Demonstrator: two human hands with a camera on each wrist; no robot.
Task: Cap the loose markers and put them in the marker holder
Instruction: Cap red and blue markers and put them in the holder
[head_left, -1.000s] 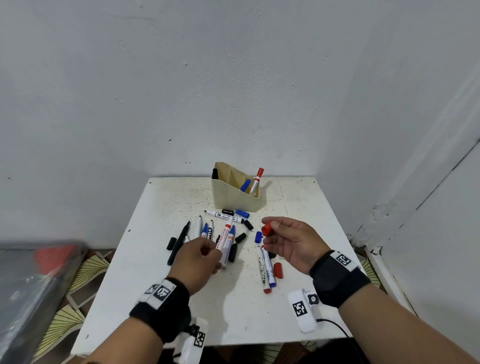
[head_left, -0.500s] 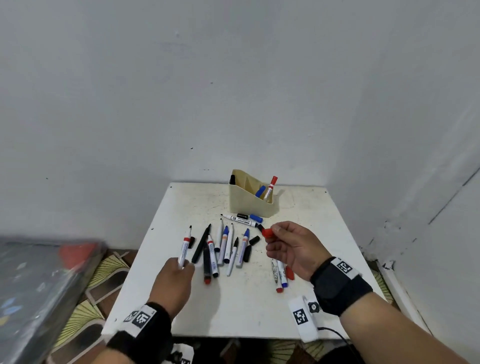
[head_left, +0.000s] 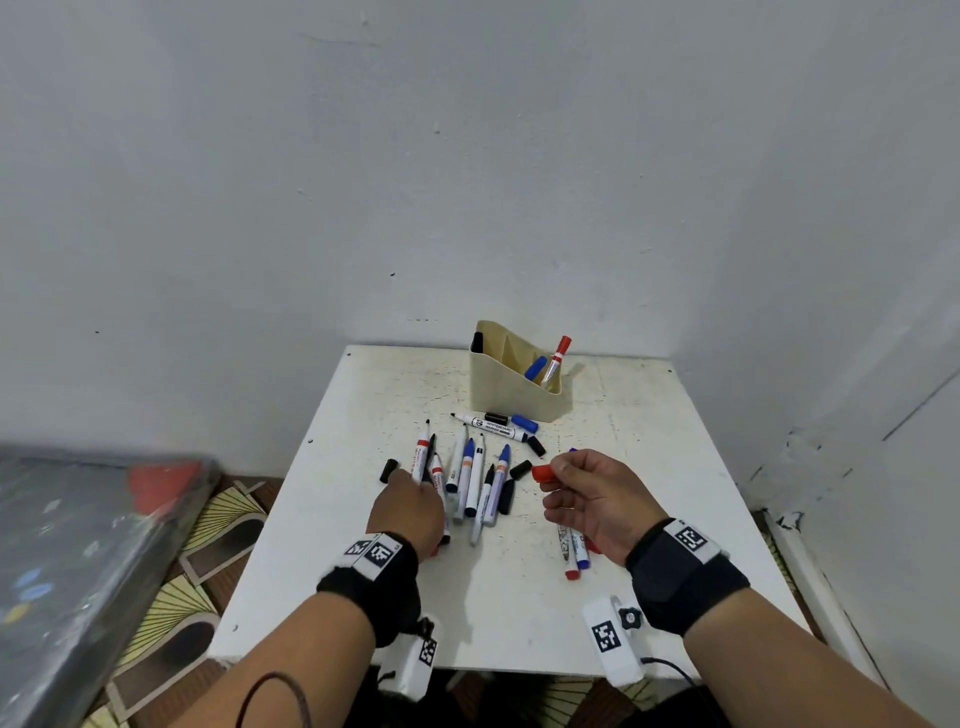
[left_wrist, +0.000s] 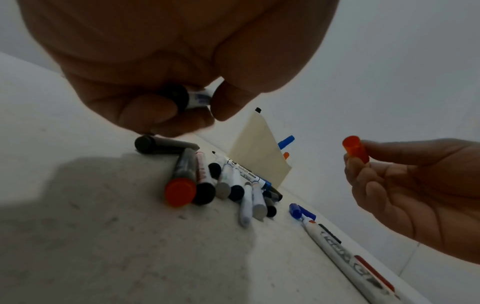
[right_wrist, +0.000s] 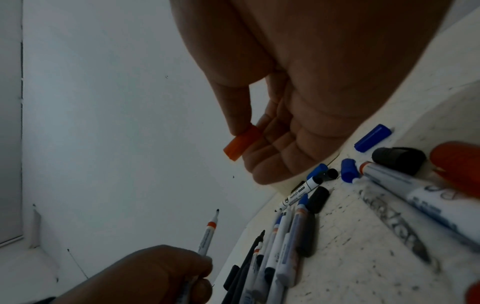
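Observation:
My left hand (head_left: 410, 506) grips a white uncapped marker (head_left: 422, 452) with a red band, tip pointing up and away; the right wrist view shows this marker (right_wrist: 207, 236) clear of the table. My right hand (head_left: 592, 499) pinches a red cap (head_left: 544, 474) between thumb and fingers, just right of the marker pile. The cap (left_wrist: 355, 149) and the held marker are apart. The beige marker holder (head_left: 511, 395) stands at the back of the white table (head_left: 649, 467), holding a red-capped, a blue-capped and a black-capped marker. Several loose markers (head_left: 472, 483) lie between my hands.
Loose caps lie about: a black one (head_left: 388, 469) left of the pile, a blue one (head_left: 524, 422) and a black one (head_left: 536, 446) near the holder. Two markers (head_left: 571, 551) lie under my right hand. White walls close the back and right; the floor drops off left.
My left hand has taken the red-banded marker out of the pile, lifted it and carried it right, towards the red cap. My right hand has kept the cap almost still.

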